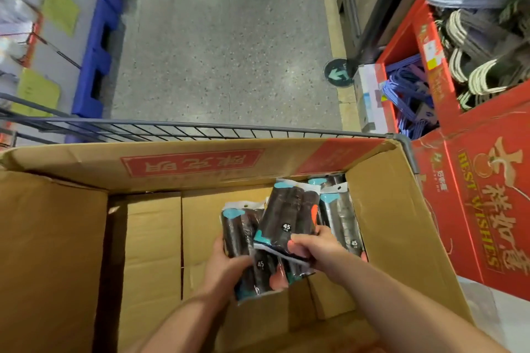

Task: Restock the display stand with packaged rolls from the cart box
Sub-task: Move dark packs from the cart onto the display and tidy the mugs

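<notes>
From the head view, a large open cardboard box sits in a wire cart, and both bare forearms reach down into it. The left hand is clasped round a pack of dark rolls, fingers along its left edge and the thumb laid across its front beside a round "45" label. The pack has a teal header at its far end and is held clear of the box floor.

The right hand grips the near end of a second pack, its thumb pressed across the front. This pack tilts to the right and overlaps the top right part of the first one. It too carries a "45" label and a teal header.

Further packs of the same kind stand against the right wall of the box, just behind the right hand; how many cannot be told. The rest of the box floor shows bare cardboard flaps. The far flap bears a red printed panel.

To the right of the cart, touching or nearly so, stands a red display stand printed with "BEST WISHES". Its open compartments hold grey and white hangers and, lower down, purple hangers. Beyond the cart lies a speckled grey floor with a green arrow sticker. A blue pallet stands at the left.
</notes>
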Demonstrator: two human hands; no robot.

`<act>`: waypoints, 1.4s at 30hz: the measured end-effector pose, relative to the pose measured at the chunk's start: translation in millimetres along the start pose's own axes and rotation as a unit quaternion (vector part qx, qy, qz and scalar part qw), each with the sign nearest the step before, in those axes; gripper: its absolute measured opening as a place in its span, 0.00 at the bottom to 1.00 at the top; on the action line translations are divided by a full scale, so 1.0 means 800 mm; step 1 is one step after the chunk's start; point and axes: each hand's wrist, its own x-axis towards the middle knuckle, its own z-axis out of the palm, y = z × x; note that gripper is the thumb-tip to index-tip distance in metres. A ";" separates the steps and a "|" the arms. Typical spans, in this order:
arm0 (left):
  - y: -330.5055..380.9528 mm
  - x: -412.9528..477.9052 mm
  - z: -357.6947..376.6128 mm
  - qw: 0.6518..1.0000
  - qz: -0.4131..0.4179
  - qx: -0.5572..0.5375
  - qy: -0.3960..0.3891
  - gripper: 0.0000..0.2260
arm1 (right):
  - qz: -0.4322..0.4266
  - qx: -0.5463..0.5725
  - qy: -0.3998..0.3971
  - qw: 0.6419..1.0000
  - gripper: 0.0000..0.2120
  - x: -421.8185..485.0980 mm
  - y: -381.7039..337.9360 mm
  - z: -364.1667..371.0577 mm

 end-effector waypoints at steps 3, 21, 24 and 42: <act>0.023 -0.010 0.000 0.997 0.035 0.004 0.066 0.29 | -0.022 -0.030 0.025 0.999 0.12 -0.023 -0.016 -0.022; 0.088 -0.186 0.158 0.972 0.180 0.061 -0.138 0.18 | -0.190 0.136 0.124 0.964 0.11 -0.227 0.093 -0.233; 0.073 -0.239 0.219 0.952 0.215 0.110 -0.188 0.22 | -0.220 0.203 0.153 0.942 0.16 -0.277 0.154 -0.278; -0.182 -0.545 0.533 0.851 0.290 0.259 -0.354 0.24 | -0.306 0.385 0.331 0.805 0.12 -0.546 0.534 -0.511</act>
